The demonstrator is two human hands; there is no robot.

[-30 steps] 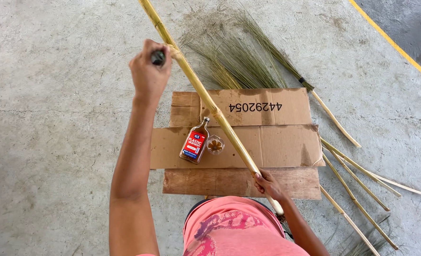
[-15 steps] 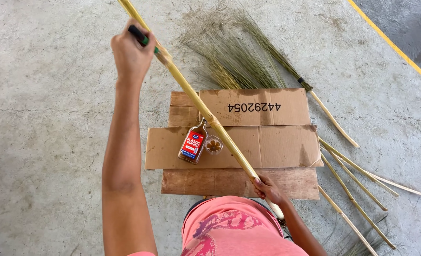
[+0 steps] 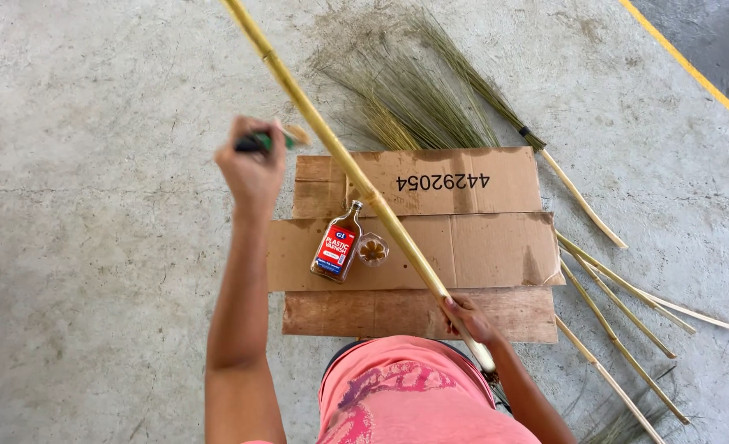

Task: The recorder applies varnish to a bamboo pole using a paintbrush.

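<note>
My left hand [image 3: 252,167] is raised and closed around a small brush [image 3: 270,141] with a dark green handle, its tip against a long yellow bamboo pole [image 3: 332,152]. That pole slants from the top left down to my right hand [image 3: 468,320], which grips it near its lower end above my lap. Under the pole lies flattened brown cardboard [image 3: 479,247]. On it rest a flat brown bottle with a red label [image 3: 337,246] and a small clear cup [image 3: 372,249].
A fan of dry green-brown broom bristles [image 3: 414,99] lies beyond the cardboard on the concrete floor. Several thin bamboo sticks [image 3: 619,296] lie to the right. A yellow painted line [image 3: 693,70] crosses the top right corner.
My left hand with the brush slid up the pole, then came back down it toward the cardboard. The pole's upper end swung slightly. My right hand kept its grip.
</note>
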